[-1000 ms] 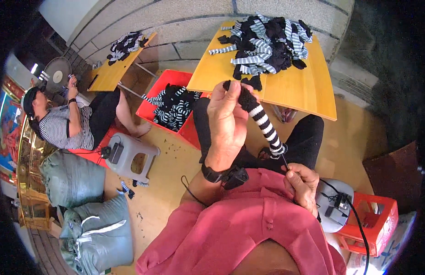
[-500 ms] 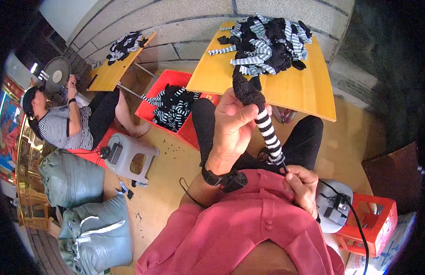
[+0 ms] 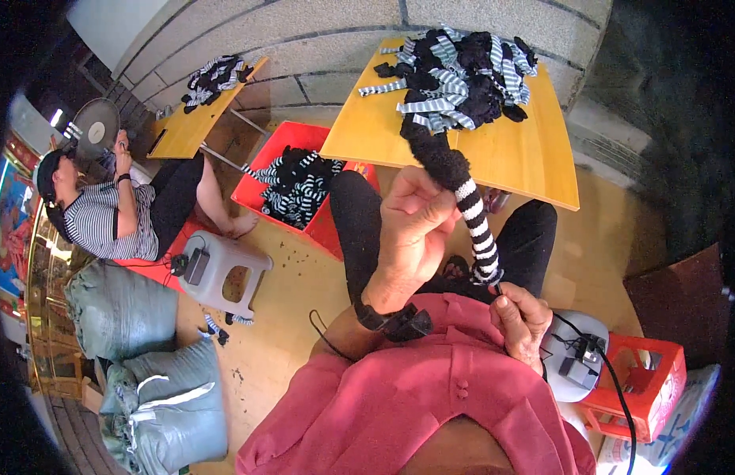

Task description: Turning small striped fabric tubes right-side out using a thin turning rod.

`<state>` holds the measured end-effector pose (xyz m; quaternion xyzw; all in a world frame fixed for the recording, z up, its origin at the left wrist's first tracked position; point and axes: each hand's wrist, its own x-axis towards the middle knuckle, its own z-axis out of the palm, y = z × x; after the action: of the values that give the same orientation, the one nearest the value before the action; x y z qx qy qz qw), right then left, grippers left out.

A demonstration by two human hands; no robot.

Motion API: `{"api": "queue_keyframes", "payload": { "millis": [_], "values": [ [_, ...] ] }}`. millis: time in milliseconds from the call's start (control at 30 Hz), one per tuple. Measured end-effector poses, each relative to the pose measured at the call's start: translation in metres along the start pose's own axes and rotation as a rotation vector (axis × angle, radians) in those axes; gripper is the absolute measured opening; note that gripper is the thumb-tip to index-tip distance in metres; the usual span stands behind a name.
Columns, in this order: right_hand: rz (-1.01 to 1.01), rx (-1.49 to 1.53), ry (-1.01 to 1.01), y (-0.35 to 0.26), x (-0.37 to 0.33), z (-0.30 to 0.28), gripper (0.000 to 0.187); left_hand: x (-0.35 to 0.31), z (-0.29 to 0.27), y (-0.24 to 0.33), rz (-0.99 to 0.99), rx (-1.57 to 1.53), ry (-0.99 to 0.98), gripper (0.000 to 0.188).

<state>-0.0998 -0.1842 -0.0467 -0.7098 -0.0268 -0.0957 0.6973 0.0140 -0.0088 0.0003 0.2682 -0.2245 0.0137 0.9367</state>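
A knitted tube with black and white stripes (image 3: pixel 479 231) slants down between my hands, its black fuzzy end (image 3: pixel 440 158) reaching up to the table edge. My left hand (image 3: pixel 415 229) pinches the tube's side where the fuzz meets the stripes. Lower down, my right hand (image 3: pixel 522 321) is closed on a thin dark rod (image 3: pixel 497 290) that enters the tube's lower end. How far the rod runs inside is hidden. Beyond the fuzzy end, a heap of black and grey-white striped knitted pieces (image 3: pixel 462 79) covers the back of the yellow table (image 3: pixel 534 166).
A red bin (image 3: pixel 253 184) of striped pieces stands left of my knees. Further left, another person (image 3: pixel 114 214) sits by a second table (image 3: pixel 177 136). A grey stool (image 3: pixel 225 273) and stuffed sacks (image 3: pixel 177 404) are at left. A red plastic stool (image 3: pixel 641 388) and a black cable (image 3: pixel 617 380) lie right.
The striped tube has shifted right and a little down, and its fuzzy end is straighter. My left hand has moved right and down with it. My right hand stays nearly in place.
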Motion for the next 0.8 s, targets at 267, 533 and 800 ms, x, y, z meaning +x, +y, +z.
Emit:
{"api": "queue_keyframes", "payload": {
  "millis": [267,533,800],
  "values": [
    [-0.139,-0.108,0.031,0.004,0.0,0.005,0.012,0.0,0.012,0.013,0.039,0.102,0.105,0.03],
    [-0.115,-0.05,0.063,0.006,-0.004,0.007,0.011,-0.002,0.025,0.001,0.186,0.061,0.049,0.028],
    [-0.156,-0.063,0.142,-0.011,0.009,0.004,0.01,-0.026,0.022,-0.022,-0.028,0.112,0.031,0.031]
  ]
}}
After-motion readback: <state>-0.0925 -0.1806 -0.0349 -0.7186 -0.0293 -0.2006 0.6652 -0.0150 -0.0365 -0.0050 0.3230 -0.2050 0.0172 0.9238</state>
